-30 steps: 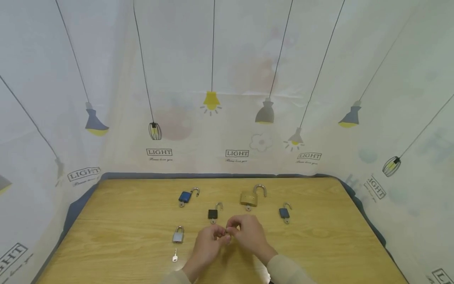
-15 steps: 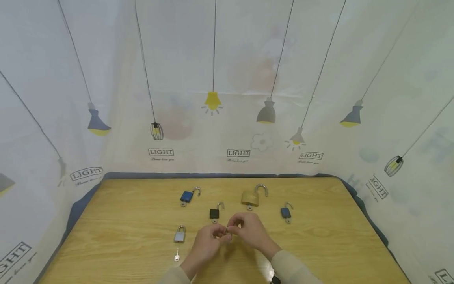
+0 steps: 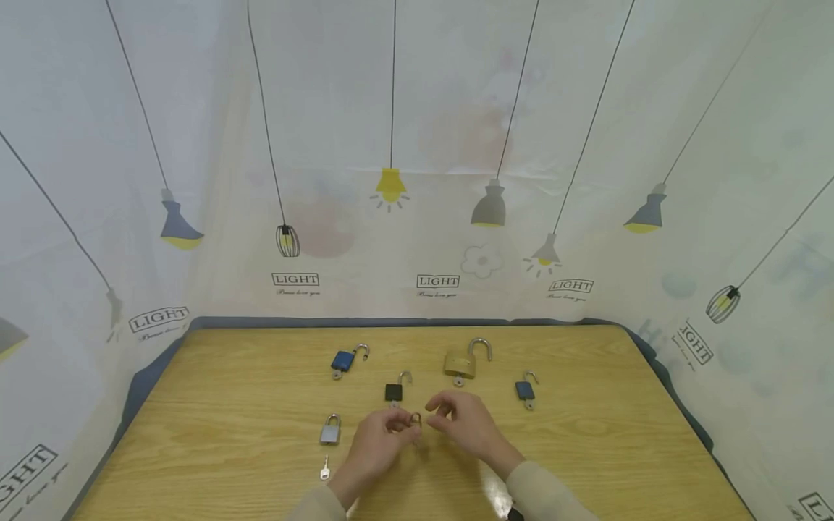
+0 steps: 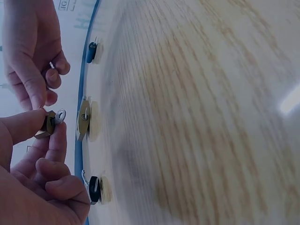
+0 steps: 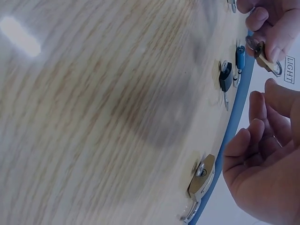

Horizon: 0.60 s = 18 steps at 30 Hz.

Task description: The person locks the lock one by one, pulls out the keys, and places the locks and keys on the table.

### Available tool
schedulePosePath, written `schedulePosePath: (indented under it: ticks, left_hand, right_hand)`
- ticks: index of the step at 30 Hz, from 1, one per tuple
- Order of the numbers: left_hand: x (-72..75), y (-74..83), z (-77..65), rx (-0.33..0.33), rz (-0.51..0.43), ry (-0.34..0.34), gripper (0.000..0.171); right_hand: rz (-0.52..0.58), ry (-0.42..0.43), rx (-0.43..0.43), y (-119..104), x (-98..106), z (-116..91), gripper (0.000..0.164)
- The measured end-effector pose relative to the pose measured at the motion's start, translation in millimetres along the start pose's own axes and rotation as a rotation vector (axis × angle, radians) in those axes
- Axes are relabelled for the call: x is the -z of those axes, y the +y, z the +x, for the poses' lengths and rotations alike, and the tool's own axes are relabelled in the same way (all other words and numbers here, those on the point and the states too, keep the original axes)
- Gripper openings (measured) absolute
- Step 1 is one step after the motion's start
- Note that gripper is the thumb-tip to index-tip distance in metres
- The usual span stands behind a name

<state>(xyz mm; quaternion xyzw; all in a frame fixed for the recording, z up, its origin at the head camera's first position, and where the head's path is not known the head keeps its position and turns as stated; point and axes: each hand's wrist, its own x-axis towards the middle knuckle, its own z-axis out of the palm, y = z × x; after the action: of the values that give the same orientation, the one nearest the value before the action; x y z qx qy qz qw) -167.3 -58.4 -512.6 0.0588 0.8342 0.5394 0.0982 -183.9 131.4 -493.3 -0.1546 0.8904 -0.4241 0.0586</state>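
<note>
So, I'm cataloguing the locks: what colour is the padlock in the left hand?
That padlock is brassy gold; clearest in the right wrist view.

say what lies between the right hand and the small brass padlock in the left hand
Nothing: the head view shows a narrow gap between the right hand and the small brass padlock, yellowish wooden table visible behind.

Seemingly a curtained booth: lamp-print sheeting (image 3: 339, 130) around a wood-grain table (image 3: 599, 434)

On the worktop (image 3: 612, 449), one padlock (image 3: 329, 434) and a loose key (image 3: 325, 475) lie left of the held padlock (image 4: 46, 126); four other padlocks (image 3: 460, 365) lie behind it.
</note>
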Motion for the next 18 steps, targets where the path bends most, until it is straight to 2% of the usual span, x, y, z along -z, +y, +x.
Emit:
schedulePosePath:
  ticks: [8, 18]
  left_hand:
    - [4.6, 1.4, 3.3, -0.001, -0.002, 0.021, 0.016]
    - [12.7, 0.2, 9.8, -0.006, -0.016, 0.033, 0.018]
  right_hand:
    - [0.018, -0.038, -0.038, 7, -6, -6, 0.015]
    - [0.091, -0.048, -0.035, 4, -24, -13, 0.013]
